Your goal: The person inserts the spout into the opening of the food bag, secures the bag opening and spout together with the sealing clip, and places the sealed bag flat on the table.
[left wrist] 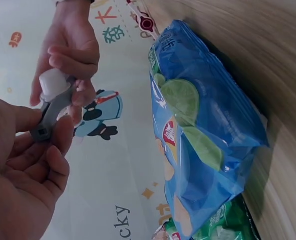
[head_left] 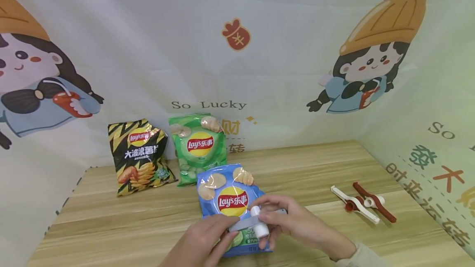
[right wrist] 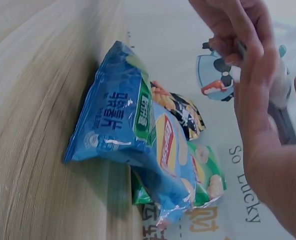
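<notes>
Gray clip point(head_left: 245, 223): up in the air in front of the blue chip bag point(head_left: 231, 190), between the two hands; the left-wrist view shows it clear of the bag.
White cap point(left wrist: 53, 82): stands out from the clip's gray body near the right fingers.
Left hand point(head_left: 205, 238): narrow grip, thumb and fingers pinching one end of the clip.
Right hand point(head_left: 293, 219): holding the clip's other part, fingers curled about it beside the white cap.
Clip arms: parted or pressed together, cannot tell; fingers cover much of them.
Step in hand: judged to be two-handed handling of the clip, readying or working it, with nothing fastened on the blue bag yet.
Next move: probably calls for a steady left pinch while the right fingers work the arms; only then would lowering it to the bag make sense.
Blue bag: on the wooden tabletop point(head_left: 297, 170), touched by neither hand in the wrist views.
Behind it: green bag point(head_left: 200, 162) and black bag point(head_left: 139, 164).
Off to the right: white clip point(head_left: 354, 204) and dark red clip point(head_left: 382, 209), side by side, untouched.
</notes>
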The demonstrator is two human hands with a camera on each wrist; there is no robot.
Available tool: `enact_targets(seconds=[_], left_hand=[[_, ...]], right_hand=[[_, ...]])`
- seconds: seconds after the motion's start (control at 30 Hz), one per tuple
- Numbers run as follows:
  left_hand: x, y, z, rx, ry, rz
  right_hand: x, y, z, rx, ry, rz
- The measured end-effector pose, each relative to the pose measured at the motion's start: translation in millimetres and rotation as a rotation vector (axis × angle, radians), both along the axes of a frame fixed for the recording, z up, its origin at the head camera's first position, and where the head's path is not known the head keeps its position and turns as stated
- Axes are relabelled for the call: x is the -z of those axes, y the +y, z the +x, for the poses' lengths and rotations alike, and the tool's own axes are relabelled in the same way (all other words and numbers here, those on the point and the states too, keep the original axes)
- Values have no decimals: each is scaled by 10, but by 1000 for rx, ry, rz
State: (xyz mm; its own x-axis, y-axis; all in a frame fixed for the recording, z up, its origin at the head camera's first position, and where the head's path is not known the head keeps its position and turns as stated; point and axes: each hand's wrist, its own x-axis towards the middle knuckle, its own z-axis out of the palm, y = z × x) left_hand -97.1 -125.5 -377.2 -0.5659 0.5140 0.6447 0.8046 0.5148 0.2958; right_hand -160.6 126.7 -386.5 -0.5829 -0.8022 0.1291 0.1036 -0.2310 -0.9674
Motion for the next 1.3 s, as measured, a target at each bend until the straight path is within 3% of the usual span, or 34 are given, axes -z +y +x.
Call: enact_targets(seconds=[0.07,0.27,0.4,0.57,0.67,0.73,0.8,0.93,1.1,1.2,1.3], left_hand=[[-1,-11,-1,-36,-29,22],[-31,25,32,-145,-291,-10],[12,79,39,-158,-443,-15],[59,137,36,-149,-543,82],[65,148,31,-129,-583,148],[65,146,29,-112,-626,183],[61,140,25,-95,-668,207],[49,118,9,-103,-759,227],[42,71,-31,-139,-737,224],[60,43,-57,-173,-643,201],[106,14,-79,-188,-480,138]], right_hand=[[-26,-15,26,89,5,7],[-113,-126,155,383,90,144],[-132,-246,253,530,318,246],[-113,-356,321,693,708,250],[-79,-390,320,737,935,201],[-57,-402,314,744,1037,183],[-41,-405,310,744,1098,183],[-25,-373,314,747,1129,235],[-18,-293,306,763,1198,353],[-12,-248,289,780,1299,448],[-9,-223,269,729,1400,496]])
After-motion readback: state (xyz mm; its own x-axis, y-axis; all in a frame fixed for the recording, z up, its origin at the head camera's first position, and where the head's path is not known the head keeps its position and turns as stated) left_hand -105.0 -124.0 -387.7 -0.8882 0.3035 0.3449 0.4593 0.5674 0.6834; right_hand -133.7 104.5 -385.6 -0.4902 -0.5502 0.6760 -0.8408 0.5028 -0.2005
